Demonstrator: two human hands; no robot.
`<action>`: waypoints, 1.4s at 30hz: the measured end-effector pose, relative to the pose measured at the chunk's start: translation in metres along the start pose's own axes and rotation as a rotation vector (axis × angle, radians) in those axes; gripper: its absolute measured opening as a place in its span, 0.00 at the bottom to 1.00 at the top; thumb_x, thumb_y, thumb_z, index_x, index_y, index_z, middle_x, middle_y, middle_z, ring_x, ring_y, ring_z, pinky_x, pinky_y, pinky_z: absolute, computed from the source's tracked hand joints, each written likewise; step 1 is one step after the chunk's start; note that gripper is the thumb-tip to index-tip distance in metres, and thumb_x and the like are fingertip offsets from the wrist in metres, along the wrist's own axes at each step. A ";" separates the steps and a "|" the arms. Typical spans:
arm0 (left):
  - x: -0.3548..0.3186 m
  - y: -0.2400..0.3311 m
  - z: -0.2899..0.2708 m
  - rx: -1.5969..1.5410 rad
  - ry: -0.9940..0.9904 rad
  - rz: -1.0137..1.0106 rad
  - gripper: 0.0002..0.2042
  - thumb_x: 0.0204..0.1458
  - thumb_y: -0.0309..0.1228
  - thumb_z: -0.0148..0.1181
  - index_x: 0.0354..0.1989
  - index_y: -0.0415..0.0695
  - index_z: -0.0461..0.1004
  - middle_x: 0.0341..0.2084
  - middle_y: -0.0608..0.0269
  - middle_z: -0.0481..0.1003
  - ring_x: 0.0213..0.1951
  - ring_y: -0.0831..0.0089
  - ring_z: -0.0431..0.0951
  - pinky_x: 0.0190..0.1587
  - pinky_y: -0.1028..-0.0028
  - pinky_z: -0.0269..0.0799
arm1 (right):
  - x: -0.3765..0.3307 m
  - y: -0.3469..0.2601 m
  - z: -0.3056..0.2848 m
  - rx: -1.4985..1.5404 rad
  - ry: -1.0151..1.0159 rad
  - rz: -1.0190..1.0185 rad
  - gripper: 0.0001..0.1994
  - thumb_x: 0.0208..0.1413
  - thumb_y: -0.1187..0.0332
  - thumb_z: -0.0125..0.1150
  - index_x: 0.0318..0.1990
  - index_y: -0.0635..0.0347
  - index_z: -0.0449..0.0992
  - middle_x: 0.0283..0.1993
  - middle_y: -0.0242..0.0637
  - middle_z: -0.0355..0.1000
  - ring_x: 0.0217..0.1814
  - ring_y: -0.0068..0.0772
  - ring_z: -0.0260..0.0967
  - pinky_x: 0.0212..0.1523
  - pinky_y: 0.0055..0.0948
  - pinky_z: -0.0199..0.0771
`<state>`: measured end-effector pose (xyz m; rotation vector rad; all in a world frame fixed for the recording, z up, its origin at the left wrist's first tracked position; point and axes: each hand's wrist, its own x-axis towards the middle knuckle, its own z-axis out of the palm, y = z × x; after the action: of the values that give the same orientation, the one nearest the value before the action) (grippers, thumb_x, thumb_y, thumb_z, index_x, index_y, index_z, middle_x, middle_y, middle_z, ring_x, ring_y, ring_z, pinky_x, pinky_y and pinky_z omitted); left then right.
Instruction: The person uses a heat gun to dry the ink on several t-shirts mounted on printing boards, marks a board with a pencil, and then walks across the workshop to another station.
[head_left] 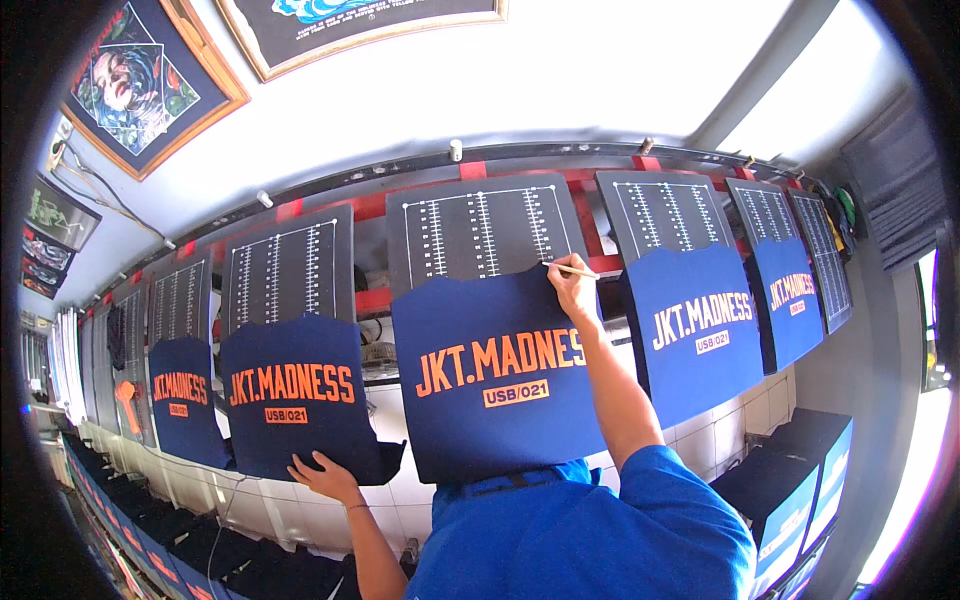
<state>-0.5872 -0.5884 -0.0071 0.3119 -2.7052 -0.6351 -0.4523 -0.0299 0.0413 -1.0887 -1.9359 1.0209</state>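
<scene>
In my right hand (573, 292) is a thin, light-coloured stick (578, 270) like a pencil or fine brush, pinched between the fingers. Its dark tip meets the neckline of the dark blue T-shirt panel (450, 320) in front of me. That panel lies on a black board (455, 230) marked with white ruler scales and bears orange lettering, partly covered by my forearm. Fingers spread, my left hand (325, 476) rests at the lower edge of the neighbouring blue panel (290, 360) on the left.
More boards with printed blue panels (690, 330) (182, 400) stretch along a red rack (480, 170) on both sides. An orange, hair-dryer-shaped tool (128, 405) lies on a board at the far left. Dark stacked panels (780, 480) stand at the lower right. Framed prints (150, 90) hang on the wall.
</scene>
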 end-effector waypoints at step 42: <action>0.003 0.007 -0.002 0.034 -0.025 -0.007 0.26 0.64 0.41 0.47 0.66 0.37 0.60 0.68 0.35 0.51 0.68 0.40 0.56 0.66 0.52 0.57 | 0.017 0.049 -0.018 0.842 0.180 0.209 0.05 0.62 0.70 0.57 0.39 0.62 0.71 0.33 0.38 0.73 0.32 0.25 0.72 0.34 0.26 0.80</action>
<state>-0.5902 -0.5837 -0.0016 0.3249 -2.7424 -0.5992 -0.4267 0.0074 0.0105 -0.8413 -1.0633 1.5841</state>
